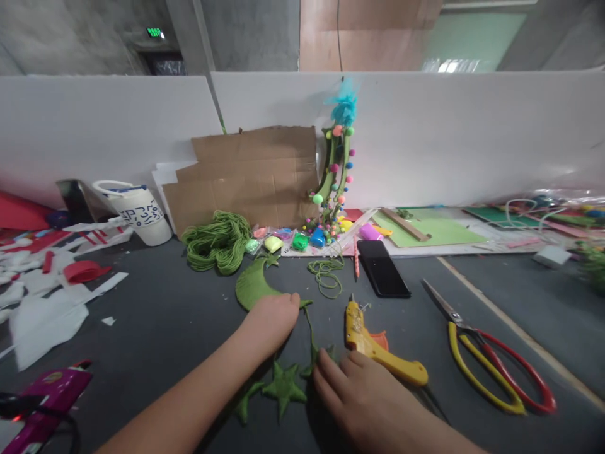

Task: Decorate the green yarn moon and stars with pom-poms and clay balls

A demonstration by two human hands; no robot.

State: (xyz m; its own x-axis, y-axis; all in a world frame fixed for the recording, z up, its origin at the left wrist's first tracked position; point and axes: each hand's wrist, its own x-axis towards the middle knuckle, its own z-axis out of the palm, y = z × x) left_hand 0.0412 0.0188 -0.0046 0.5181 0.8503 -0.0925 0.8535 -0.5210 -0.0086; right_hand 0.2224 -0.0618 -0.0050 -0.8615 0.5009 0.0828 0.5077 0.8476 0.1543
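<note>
1. Nearest the camera, the right hand (352, 384) rests low over the worktop (179, 334), its fingers bent and fairly close together on a green star (312, 359). They cover part of it, and I cannot tell whether they pinch it or only press on it.
2. The left hand (271, 320) lies farther forward, its fingers drawn in over the lower edge of a green crescent (254, 284), near the right-hand tip. Its fingertips are hidden, so how firmly it grips cannot be told.
3. The crescent lies flat near the middle of the worktop. A green cord (310, 325) runs from its right tip down to the star under the right hand.
4. Between the forearms lies a middle star (283, 388), with another star (246, 402) just left of it, partly behind the left forearm. A small star (270, 259) sits at the crescent's upper tip.
5. Just beyond the right hand lies a yellow glue gun (362, 331), nozzle pointing away; farther right are scissors (457, 319) with one yellow and one red handle.
6. Behind these are a black phone (384, 268), a pink pencil (357, 258) and a loose coil of green string (324, 277).
7. A green yarn bundle (217, 243) lies before the upright cardboard (250, 176), beside which stands an ornament (333, 170) with coloured pompoms and a blue tuft on top.
</note>
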